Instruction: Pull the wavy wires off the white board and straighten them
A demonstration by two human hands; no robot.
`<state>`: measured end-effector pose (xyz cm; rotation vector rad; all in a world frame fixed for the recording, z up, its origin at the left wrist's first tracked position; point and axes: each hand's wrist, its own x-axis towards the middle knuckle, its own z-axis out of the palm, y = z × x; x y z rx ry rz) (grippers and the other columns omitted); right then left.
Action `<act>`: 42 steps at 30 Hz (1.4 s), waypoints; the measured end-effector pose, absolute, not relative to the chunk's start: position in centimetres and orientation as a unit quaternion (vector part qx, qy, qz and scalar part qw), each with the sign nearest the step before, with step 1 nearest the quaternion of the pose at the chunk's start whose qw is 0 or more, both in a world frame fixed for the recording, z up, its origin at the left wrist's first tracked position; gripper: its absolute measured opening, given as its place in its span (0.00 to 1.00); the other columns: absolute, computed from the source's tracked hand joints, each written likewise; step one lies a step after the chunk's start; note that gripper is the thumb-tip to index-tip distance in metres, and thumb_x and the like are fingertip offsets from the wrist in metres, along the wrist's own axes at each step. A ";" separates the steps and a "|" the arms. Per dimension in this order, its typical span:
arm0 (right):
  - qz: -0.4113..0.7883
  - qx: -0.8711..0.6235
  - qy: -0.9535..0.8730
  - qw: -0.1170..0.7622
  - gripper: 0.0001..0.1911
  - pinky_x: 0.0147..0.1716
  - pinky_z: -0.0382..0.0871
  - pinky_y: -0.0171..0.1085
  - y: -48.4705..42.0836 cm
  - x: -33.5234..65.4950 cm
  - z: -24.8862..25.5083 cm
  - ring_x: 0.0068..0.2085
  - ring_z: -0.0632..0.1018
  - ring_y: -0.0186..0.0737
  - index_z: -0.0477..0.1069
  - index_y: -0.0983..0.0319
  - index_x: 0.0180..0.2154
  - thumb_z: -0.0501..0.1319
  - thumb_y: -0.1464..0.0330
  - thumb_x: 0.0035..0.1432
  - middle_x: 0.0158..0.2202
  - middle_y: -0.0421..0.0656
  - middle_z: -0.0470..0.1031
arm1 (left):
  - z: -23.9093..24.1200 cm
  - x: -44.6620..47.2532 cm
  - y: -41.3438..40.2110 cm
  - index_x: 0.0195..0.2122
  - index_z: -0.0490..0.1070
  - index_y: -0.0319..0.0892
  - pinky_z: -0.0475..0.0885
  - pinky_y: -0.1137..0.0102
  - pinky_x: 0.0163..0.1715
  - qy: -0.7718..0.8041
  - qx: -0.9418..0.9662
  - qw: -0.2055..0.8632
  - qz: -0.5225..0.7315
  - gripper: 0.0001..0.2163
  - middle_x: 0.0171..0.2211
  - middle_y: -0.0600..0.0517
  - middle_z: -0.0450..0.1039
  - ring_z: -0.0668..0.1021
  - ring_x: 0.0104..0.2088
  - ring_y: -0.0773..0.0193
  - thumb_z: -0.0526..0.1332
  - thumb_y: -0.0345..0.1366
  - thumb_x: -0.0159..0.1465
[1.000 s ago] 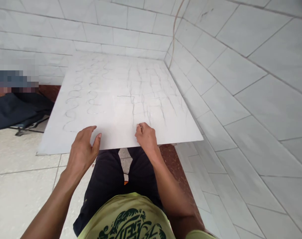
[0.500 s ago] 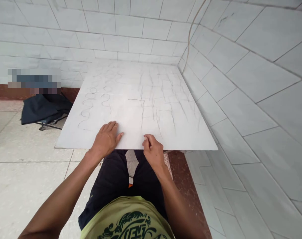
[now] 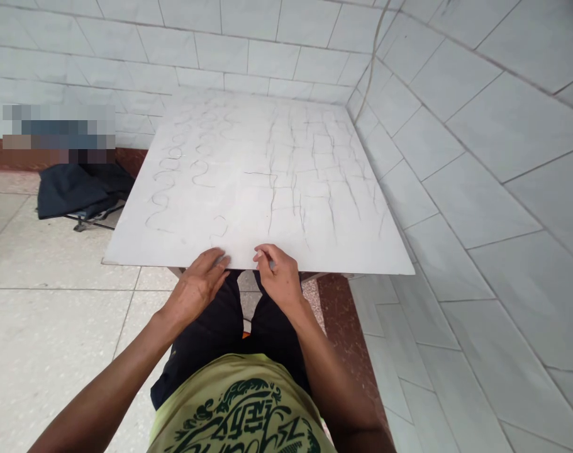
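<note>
A white board or sheet-topped table point(image 3: 248, 214) lies flat before me. Dark thin lines cover it: wavy curls on the left, a rough grid on the right. I cannot tell if these lines are drawn or are strands. At the board's near edge rests my left hand point(image 3: 204, 277), fingers stretched and touching the surface, holding nothing visible. Just to its right, my right hand point(image 3: 280, 274) is closed in a pinch over the same edge. Between its thumb and forefinger shows a small pale piece point(image 3: 258, 253), too small to name.
Tiled walls point(image 3: 460, 189) close in behind and to the right of the board. A cable point(image 3: 373, 63) runs down the corner. On the left, a dark cloth point(image 3: 78, 192) hangs over a folding frame on the tiled floor point(image 3: 55, 333). A blurred patch covers something above it.
My left hand has drawn back toward me to the near edge, and faint curved marks now show where it lay. My right hand has shifted slightly left, still pinched. The view has tilted a little.
</note>
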<state>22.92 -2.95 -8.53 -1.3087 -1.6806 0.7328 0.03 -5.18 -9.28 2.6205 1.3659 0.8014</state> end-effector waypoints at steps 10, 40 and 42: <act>0.248 -0.466 -0.740 0.417 0.12 0.43 0.77 0.40 -4.1 22.1 -7.6 0.40 0.82 0.41 0.74 0.60 0.48 0.53 0.68 0.74 0.39 0.45 0.82 | -8.4 -1.8 -4.9 0.55 0.78 0.44 0.79 0.56 0.58 0.392 0.834 0.151 0.359 0.12 0.53 0.44 0.81 0.81 0.55 0.54 0.60 0.31 0.74; 0.616 -0.307 -0.608 0.396 0.21 0.38 0.77 0.38 -4.1 20.8 -5.5 0.31 0.80 0.35 0.78 0.60 0.51 0.56 0.53 0.73 0.31 0.38 0.78 | -4.2 -1.3 -6.7 0.48 0.77 0.38 0.80 0.61 0.49 0.564 0.452 0.520 0.455 0.19 0.48 0.41 0.83 0.85 0.47 0.53 0.65 0.51 0.69; 0.653 -0.318 -0.558 0.400 0.21 0.37 0.78 0.38 -4.0 20.6 -6.1 0.29 0.80 0.35 0.78 0.61 0.50 0.58 0.52 0.71 0.30 0.38 0.78 | -3.7 -1.3 -7.2 0.56 0.75 0.41 0.78 0.60 0.54 0.568 0.534 0.456 0.430 0.21 0.54 0.42 0.81 0.83 0.52 0.53 0.61 0.52 0.72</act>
